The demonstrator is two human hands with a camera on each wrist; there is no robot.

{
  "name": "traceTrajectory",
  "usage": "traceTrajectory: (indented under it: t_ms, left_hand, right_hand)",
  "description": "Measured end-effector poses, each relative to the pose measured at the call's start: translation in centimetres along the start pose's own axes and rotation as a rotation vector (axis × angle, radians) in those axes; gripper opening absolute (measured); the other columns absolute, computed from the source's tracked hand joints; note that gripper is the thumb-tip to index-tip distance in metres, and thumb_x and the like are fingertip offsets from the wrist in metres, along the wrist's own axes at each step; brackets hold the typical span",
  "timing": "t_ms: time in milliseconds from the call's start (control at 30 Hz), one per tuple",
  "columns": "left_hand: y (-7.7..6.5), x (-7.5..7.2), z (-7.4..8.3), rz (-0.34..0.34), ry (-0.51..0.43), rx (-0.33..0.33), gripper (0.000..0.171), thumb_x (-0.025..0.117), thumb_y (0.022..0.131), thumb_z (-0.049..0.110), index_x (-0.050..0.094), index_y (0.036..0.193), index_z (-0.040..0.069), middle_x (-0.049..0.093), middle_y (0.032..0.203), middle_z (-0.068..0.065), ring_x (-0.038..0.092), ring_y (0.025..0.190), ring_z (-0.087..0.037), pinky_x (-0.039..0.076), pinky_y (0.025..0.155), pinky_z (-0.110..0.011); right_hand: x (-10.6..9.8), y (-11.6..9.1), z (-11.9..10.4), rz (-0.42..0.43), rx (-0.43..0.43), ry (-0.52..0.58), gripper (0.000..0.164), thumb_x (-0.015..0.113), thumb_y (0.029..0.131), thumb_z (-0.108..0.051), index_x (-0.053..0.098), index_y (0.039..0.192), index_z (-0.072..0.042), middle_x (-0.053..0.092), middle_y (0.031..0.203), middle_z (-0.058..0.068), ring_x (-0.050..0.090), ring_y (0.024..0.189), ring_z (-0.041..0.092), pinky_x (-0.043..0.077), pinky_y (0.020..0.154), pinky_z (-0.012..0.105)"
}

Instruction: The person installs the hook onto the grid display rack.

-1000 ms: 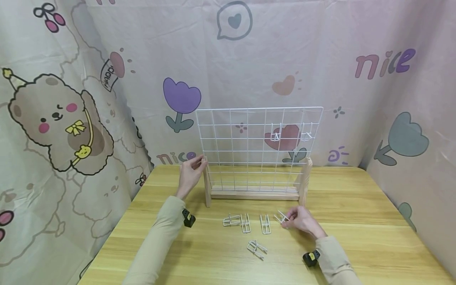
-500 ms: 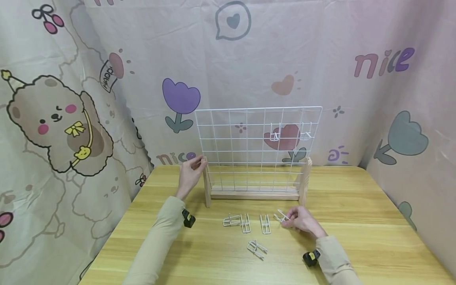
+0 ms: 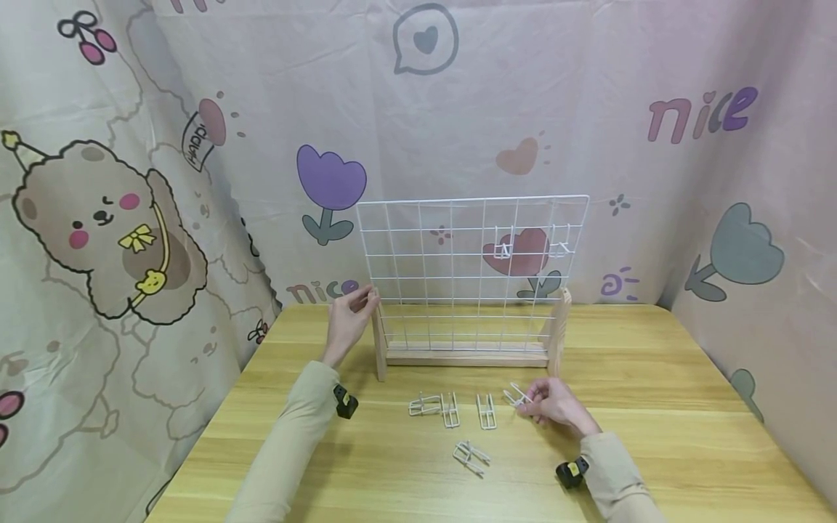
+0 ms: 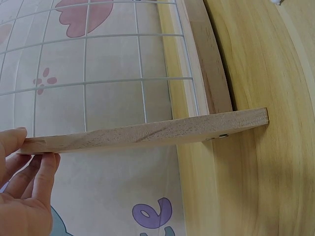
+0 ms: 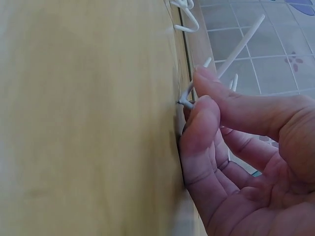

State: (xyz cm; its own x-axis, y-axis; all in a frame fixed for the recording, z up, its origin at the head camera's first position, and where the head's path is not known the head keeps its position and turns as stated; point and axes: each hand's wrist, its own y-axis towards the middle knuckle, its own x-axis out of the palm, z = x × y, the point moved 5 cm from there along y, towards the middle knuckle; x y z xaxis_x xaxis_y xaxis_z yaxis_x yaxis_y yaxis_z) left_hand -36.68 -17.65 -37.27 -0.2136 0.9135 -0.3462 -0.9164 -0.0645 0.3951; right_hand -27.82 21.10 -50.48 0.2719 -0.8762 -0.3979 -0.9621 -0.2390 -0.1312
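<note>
A white wire grid panel (image 3: 451,277) stands upright between wooden side posts. My left hand (image 3: 349,319) pinches the top of the left post (image 4: 123,135), thumb on one face and fingers on the other. At the right, my right hand (image 3: 556,404) pinches a white wire hook (image 3: 515,394) just above or at the tabletop; I cannot tell which. In the right wrist view its prongs (image 5: 242,46) stick out past the thumb, and the fingers cover part of it. Two similar hooks (image 3: 502,249) hang on the grid's upper right.
Several loose white hooks (image 3: 487,412) lie on the wooden table (image 3: 654,407) in front of the rack, one of them (image 3: 471,457) nearer the front. A wooden crossbar (image 3: 467,358) joins the posts at the bottom. A patterned curtain (image 3: 261,109) hangs behind and at both sides.
The head view shifts very slightly. Both hands stay in place, the left on the post and the right holding the hook, which barely moves.
</note>
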Motion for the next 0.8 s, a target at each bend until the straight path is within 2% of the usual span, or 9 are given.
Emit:
traceTrajectory:
  t_ms: [300,533,800]
  left_hand:
    - [0.04,-0.08,0.01,0.002,0.001,-0.005,0.041,0.068,0.097,0.017,0.062,0.132,-0.003,0.065,0.133,-0.023,0.067,0.119,-0.037,0.057,0.100,-0.038]
    - [0.05,-0.09,0.18,0.004,0.000,-0.002,0.039,0.068,0.097,0.016,0.064,0.131,-0.001,0.066,0.132,-0.023,0.067,0.119,-0.036,0.057,0.100,-0.038]
    - [0.03,-0.15,0.13,0.004,0.015,0.003,0.041,0.068,0.097,0.018,0.063,0.132,-0.003,0.067,0.129,-0.023,0.069,0.117,-0.036,0.058,0.099,-0.041]
  right_hand:
    - [-0.09,0.01,0.28,-0.059,-0.032,0.113,0.015,0.070,0.085,0.007,0.058,0.091,0.015,0.067,0.073,0.006,0.062,0.058,0.009,0.060,0.054,0.020]
    - [-0.27,-0.28,0.52,-0.083,-0.003,0.204,0.022,0.066,0.087,0.010,0.056,0.104,0.020,0.069,0.081,0.007,0.065,0.066,0.010,0.063,0.063,0.022]
    - [-0.24,-0.54,0.57,-0.080,0.028,0.256,0.025,0.064,0.086,0.012,0.057,0.109,0.021,0.071,0.085,0.010,0.068,0.070,0.014,0.064,0.067,0.024]
